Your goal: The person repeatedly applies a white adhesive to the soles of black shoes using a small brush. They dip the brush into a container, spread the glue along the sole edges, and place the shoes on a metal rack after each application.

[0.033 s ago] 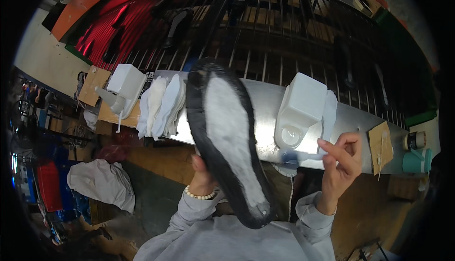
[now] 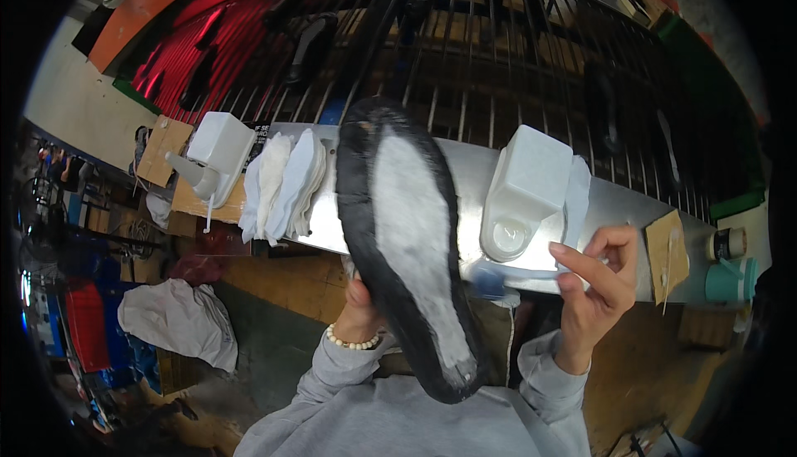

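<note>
My left hand [image 2: 357, 314], with a beaded bracelet at the wrist, grips a black shoe upper [image 2: 355, 200] from behind. Its underside faces up toward me, and a long white insole-shaped area [image 2: 408, 216] fills the middle within a black rim. Most of my left fingers are hidden behind the shoe. To its right, my right hand [image 2: 599, 287] pinches the pale handle of a small brush [image 2: 488, 280]. The brush's blue head is smeared by motion and lies close to the shoe's right edge, apart from it.
A white dispenser with a round cup [image 2: 531, 179] stands on the metal shelf [image 2: 610, 233]. Left of the shoe are stacked white pads [image 2: 290, 187] and another white dispenser [image 2: 222, 146]. Behind lies a barred conveyor [image 2: 465, 67] bearing several dark shoes. A teal mug [image 2: 730, 281] sits far right.
The shoe has shifted slightly to the right in my left hand. The brush head has moved a little left, toward the shoe, while my right hand has shifted slightly right.
</note>
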